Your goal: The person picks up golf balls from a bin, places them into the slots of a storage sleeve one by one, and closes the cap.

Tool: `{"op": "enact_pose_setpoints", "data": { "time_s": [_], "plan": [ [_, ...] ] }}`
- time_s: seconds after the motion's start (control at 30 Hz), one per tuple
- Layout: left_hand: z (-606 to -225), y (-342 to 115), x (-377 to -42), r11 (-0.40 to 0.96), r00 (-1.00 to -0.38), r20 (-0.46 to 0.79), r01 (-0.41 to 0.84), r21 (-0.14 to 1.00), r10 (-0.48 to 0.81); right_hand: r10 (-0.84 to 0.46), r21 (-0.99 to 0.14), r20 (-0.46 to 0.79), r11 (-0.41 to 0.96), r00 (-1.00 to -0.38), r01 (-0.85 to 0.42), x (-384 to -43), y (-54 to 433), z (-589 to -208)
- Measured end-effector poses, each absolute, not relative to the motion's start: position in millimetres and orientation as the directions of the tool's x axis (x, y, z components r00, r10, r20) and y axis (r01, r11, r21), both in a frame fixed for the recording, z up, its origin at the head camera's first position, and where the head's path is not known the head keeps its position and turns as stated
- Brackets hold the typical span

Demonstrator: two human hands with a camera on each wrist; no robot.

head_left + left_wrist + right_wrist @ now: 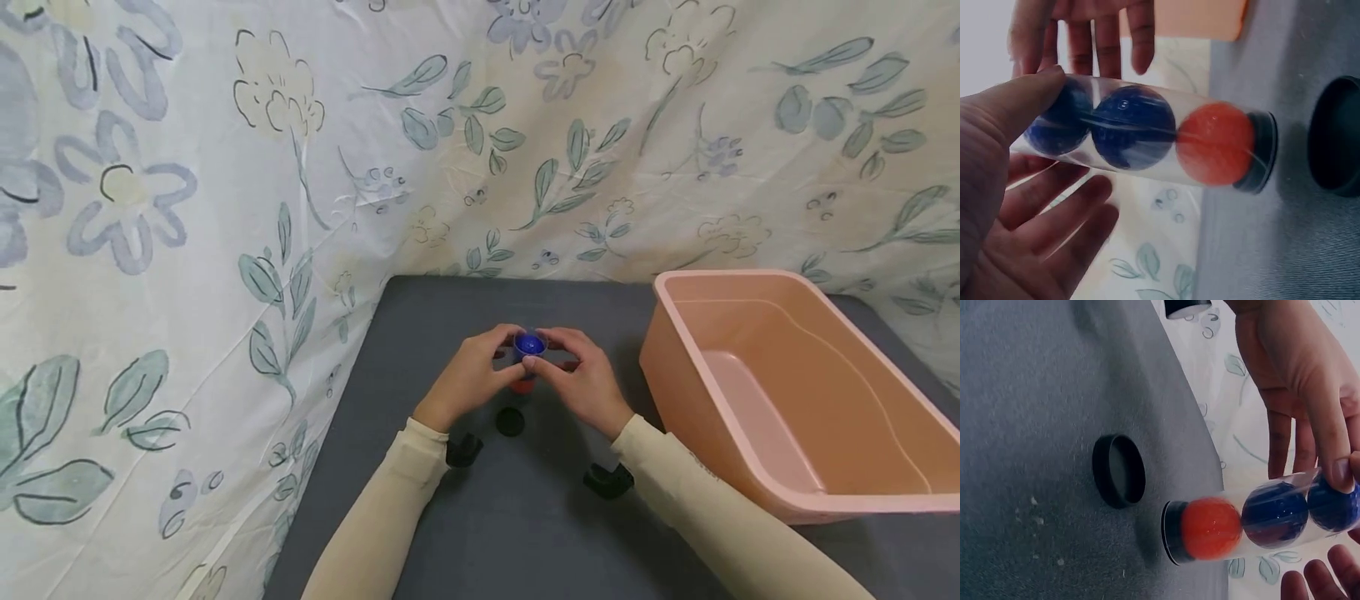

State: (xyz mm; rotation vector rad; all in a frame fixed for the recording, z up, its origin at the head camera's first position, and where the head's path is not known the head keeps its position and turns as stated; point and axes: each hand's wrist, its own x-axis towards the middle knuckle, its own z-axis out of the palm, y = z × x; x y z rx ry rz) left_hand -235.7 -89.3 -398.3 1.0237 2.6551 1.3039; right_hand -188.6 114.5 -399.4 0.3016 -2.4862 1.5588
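Note:
A clear tube (1169,170) stands upright on the table, with a black cap (1264,150) around its bottom end. Inside it are stacked an orange-red ball (1211,529) at the bottom and two blue balls above, the middle one (1275,514) and the top one (529,343). My left hand (468,375) pinches the upper part of the tube from the left, thumb in front. From the right, my right hand (588,383) grips the same upper end with thumb and fingers. A loose black round lid (510,422) lies on the table in front of the tube.
A large pink plastic bin (690,404) stands on the right of the dark grey table (435,310), close to my right forearm. Behind and to the left hangs a floral cloth (337,208). Black wrist mounts (465,450) sit below both wrists.

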Motion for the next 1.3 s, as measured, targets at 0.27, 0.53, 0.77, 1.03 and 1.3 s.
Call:
{"op": "enact_pose_setpoints", "data": {
  "time_s": [0.27, 0.53, 0.77, 1.03, 1.3],
  "plan": [
    [-407.5, -85.6, -241.9, 0.542, -0.816, 0.269, 0.55, 0.636, 0.512, -0.079, -0.883, 0.251, 0.391, -0.965, -0.261, -198.3, 119.4, -409.5],
    [-416.0, -82.6, -243.8, 0.542, -0.831, 0.234, 0.516, 0.663, 0.505, -0.08, -0.89, 0.214, 0.394, -0.973, -0.229, -200.8, 123.8, -416.9],
    [-416.8, -84.2, -242.0, 0.683, -0.856, -0.034, 0.388, 0.619, 0.516, -0.077, -0.906, 0.183, 0.374, -0.98, -0.199, -202.3, 126.7, -420.7],
    [-418.7, -84.4, -231.5, 0.838, -0.824, -0.24, 0.422, 0.346, 0.514, -0.075, -0.913, 0.152, 0.372, -0.986, -0.169, -203.5, 129.7, -418.5],
    [-418.7, -83.9, -227.8, 0.84, -0.806, -0.284, 0.421, 0.341, 0.519, -0.074, -0.914, 0.164, 0.364, -0.984, -0.179, -200.5, 129.3, -419.7]
  ]
}}
